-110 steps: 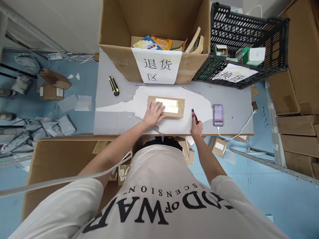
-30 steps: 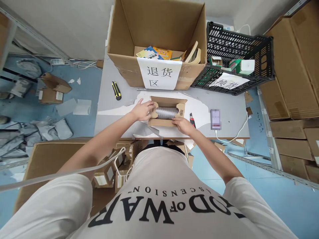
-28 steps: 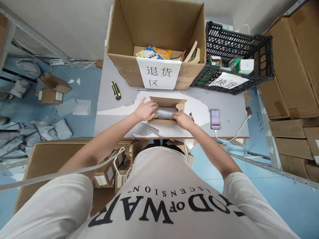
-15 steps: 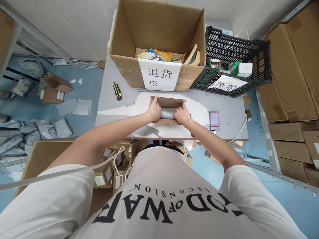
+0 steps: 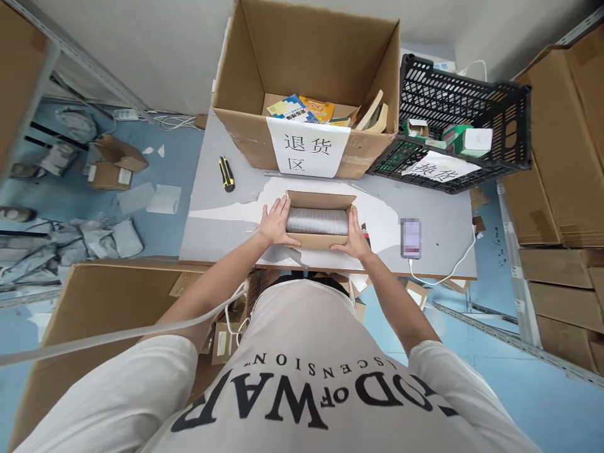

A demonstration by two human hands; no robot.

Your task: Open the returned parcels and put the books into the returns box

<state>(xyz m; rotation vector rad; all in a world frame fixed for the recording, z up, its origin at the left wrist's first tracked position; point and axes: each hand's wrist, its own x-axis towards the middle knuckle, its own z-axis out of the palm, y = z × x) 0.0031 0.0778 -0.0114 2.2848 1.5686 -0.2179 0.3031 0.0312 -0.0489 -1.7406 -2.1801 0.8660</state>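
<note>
A small open cardboard box (image 5: 317,241) rests on white paper near the table's front edge. Inside it lies a silvery bubble-wrapped bundle (image 5: 316,221), its contents hidden. My left hand (image 5: 277,224) holds the box by its left end, fingers along the side and thumb at the front. At the opposite end, my right hand (image 5: 352,236) grips the box with its thumb on the front wall. Beside my right hand is a small red and black object (image 5: 366,234), partly covered.
A large cardboard box (image 5: 245,135) holding booklets stands behind. To its right is a black plastic crate (image 5: 465,94) with small cartons. A yellow-black utility knife (image 5: 226,173) lies left; a phone (image 5: 411,239) with a white cable lies right. Stacked cartons (image 5: 559,270) flank the table.
My hands have come out from the box's opening, where they were pressing at the bundle, to its outer ends. More of the bubble-wrapped bundle now shows. The camera view has shifted slightly.
</note>
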